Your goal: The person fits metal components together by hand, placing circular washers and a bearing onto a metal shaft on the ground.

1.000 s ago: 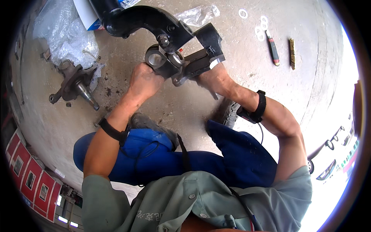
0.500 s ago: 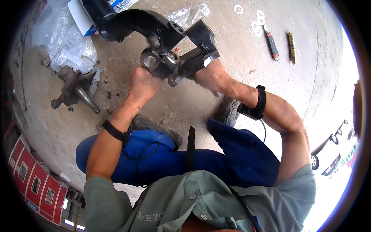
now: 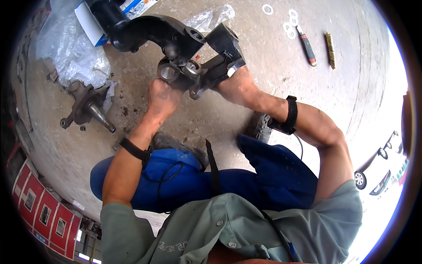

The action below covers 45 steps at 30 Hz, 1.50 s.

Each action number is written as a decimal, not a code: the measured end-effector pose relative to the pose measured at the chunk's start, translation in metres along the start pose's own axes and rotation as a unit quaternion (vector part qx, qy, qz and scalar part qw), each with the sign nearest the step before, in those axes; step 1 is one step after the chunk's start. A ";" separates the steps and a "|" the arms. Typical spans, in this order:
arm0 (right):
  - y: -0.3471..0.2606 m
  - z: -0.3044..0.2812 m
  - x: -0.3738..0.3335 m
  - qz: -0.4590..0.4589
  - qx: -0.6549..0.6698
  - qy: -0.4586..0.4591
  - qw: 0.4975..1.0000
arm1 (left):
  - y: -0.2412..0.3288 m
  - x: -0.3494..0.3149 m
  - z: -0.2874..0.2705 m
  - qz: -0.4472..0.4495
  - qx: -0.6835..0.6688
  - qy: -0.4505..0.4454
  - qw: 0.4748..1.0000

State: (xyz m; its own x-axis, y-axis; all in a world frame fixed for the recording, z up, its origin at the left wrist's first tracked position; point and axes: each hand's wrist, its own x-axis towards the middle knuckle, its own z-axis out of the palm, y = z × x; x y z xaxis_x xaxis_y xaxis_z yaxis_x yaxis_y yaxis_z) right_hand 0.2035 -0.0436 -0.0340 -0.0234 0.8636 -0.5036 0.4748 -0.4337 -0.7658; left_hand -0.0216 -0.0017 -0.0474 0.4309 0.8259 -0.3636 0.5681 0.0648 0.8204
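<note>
A black forked metal casting, which looks like a steering knuckle, is held at the end of a thick, curved black axle beam. My left hand is closed around its lower left side, beneath a round bored boss. On the other side my right hand grips it from below, with most fingers hidden behind the metal. A bright ring sits near the beam's end, between the casting's arms. Whether the bores line up I cannot tell.
A second, worn steering knuckle lies on the floor at left, beside crumpled clear plastic. An open white and blue box is behind the beam. At far right are flat white rings, a red-and-black-handled tool and a brassy strip.
The view has shifted slightly. Both hands keep their grip on the knuckle, which stays almost in the same place at the beam's end.
</note>
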 end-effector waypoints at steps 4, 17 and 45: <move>-0.019 -0.006 -0.015 0.065 0.019 -0.010 0.998 | -0.004 0.000 0.003 0.003 0.010 -0.003 1.000; 0.023 0.003 0.015 -0.053 -0.057 -0.041 0.996 | -0.002 0.014 -0.004 -0.005 -0.082 -0.069 0.994; 0.010 0.002 0.008 -0.067 -0.034 -0.004 0.997 | 0.023 0.015 -0.023 -0.190 -0.199 -0.110 0.955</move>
State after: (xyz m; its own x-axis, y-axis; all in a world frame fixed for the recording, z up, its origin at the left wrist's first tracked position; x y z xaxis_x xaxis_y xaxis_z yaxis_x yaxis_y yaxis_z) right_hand 0.2060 -0.0417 -0.0468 -0.0979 0.9101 -0.4027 0.5247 -0.2966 -0.7979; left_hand -0.0179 0.0249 -0.0241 0.4086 0.5653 -0.7165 0.4194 0.5810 0.6976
